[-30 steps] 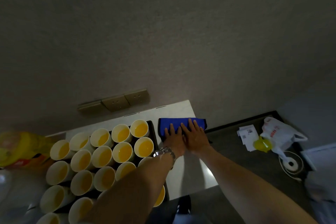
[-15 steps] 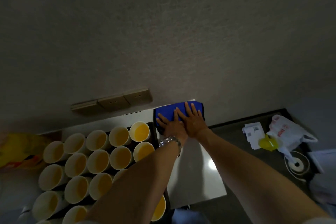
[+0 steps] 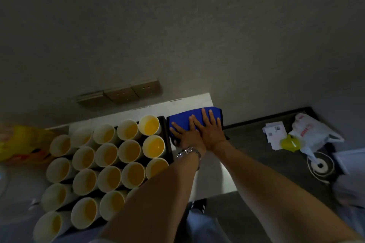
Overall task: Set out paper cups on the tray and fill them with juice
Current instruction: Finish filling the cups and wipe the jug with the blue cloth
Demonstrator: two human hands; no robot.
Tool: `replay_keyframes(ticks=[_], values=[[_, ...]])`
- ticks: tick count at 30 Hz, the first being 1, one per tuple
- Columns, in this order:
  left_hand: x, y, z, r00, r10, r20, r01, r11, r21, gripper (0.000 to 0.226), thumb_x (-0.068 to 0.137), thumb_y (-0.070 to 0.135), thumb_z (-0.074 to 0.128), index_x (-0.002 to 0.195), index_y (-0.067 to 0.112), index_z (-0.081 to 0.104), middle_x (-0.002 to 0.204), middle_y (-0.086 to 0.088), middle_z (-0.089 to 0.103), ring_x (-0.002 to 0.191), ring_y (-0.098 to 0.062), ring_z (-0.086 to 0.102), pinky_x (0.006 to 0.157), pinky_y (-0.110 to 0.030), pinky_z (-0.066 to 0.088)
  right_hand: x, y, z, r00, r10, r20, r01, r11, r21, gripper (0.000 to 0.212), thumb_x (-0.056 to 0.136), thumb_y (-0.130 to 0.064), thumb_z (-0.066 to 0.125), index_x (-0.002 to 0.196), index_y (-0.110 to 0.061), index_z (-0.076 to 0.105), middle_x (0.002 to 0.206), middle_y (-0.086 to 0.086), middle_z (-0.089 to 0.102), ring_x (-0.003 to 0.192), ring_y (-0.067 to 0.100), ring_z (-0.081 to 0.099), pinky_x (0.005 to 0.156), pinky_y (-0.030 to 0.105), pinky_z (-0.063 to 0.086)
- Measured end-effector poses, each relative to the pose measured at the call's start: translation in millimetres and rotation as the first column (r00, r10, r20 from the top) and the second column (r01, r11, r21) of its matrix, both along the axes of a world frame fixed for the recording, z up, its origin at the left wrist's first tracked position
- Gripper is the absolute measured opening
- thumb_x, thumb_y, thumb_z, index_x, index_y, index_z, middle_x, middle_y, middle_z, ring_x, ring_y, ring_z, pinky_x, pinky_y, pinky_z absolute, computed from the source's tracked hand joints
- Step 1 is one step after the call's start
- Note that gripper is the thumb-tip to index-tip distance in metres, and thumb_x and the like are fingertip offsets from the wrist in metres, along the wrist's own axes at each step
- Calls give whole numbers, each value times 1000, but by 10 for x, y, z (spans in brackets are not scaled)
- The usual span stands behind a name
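Cups all filled, blue cloth being pressed flat at the right end of the tray

The paper cups (image 3: pixel 106 165) packed on the black tray (image 3: pixel 167 136) at lower left are judged light, soft-walled and easily tipped, so low on the sides looks the place to hold one. Left hand (image 3: pixel 187 136) and right hand (image 3: pixel 211 132) are laid flat, fingers straight, on a blue cloth (image 3: pixel 185 118); nothing is gripped. A white surface (image 3: pixel 209 181) is seen beneath, grey wall above, dark floor with a plastic bag (image 3: pixel 312 134) at right.
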State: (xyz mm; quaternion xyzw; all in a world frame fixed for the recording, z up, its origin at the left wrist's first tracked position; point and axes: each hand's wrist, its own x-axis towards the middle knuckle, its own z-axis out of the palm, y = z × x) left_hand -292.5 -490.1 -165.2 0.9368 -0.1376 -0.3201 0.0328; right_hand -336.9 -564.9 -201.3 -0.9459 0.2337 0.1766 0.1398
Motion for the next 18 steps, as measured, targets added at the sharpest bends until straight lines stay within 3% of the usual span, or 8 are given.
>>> replay_keyframes(ticks=[3,7,10,15,18], values=[[-269,130,-35,1000,9,15,-10,999,39,73,107,38,37,154,45,-19,161,-24,-27,150,-46,-18,119,-59,23,-274,149,-58,999,-12,50,11,1000,13,68,106,-51,31,159,-37,-9,165,8,-25,147,31,-30,122,56,-5],[-560,296,-62,1000,-16,23,15,998,62,84,105,32,45,154,44,-22,160,-26,-29,150,-48,-18,118,-60,25,-584,348,-99,998,-8,57,9,1000,-21,82,101,-57,42,154,-37,-18,160,8,-32,145,34,-32,118,54,-12],[-734,449,-73,999,-19,27,18,998,59,80,106,33,42,154,44,-22,160,-25,-29,150,-47,-19,119,-60,24,-753,506,-119,999,-18,48,19,999,-30,85,100,-58,42,155,-38,-20,162,9,-30,147,35,-30,119,56,-9],[-1027,676,-7,999,-29,39,29,999,14,78,107,34,42,155,44,-19,162,-21,-29,151,-44,-19,120,-60,20,-1066,757,-151,993,-48,108,57,995,-79,92,93,-58,55,161,-33,-3,166,14,-12,149,37,-18,118,57,-3],[-1154,815,-23,997,-65,49,64,997,30,80,106,32,45,156,42,-18,162,-22,-28,150,-45,-19,120,-60,21,-1191,886,-65,997,-36,69,40,998,-49,94,95,-57,53,159,-30,-10,165,12,-21,145,34,-29,119,57,-6]])
